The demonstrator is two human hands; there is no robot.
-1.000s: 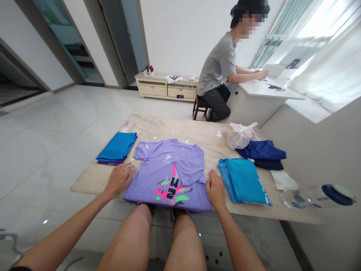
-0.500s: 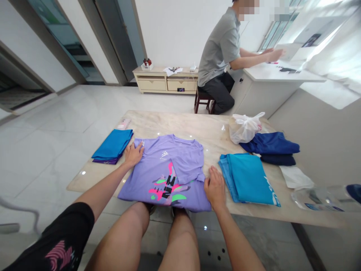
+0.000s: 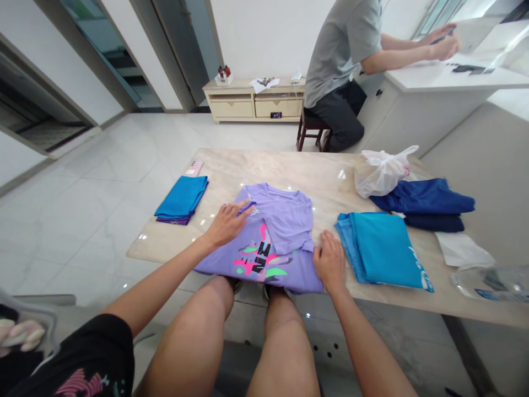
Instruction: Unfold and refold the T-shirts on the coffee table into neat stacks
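A purple T-shirt (image 3: 285, 209) with a pink, black and green print lies at the table's near edge, its lower part hanging slightly over. Its right sleeve side is folded inward across the front. My left hand (image 3: 229, 223) is on the shirt's left side, fingers closed on the sleeve cloth, which lies turned in over the small chest logo. My right hand (image 3: 330, 262) rests beside the shirt's right edge, fingers stretched out on the table and thumb touching the cloth. Just right of it is a folded turquoise garment (image 3: 384, 248).
Folded blue and purple cloth (image 3: 182, 197) lies left on the marble-look table (image 3: 231, 160), near a pink phone (image 3: 194, 168). A white plastic bag (image 3: 382, 173), dark blue clothes (image 3: 425, 198), paper (image 3: 463, 249) and a clear bottle (image 3: 491, 284) lie right. A seated person (image 3: 345, 60) works beyond.
My left hand has moved right and brought the shirt's left sleeve inward over the chest. My right hand stays at the right edge. The view has shifted a little.
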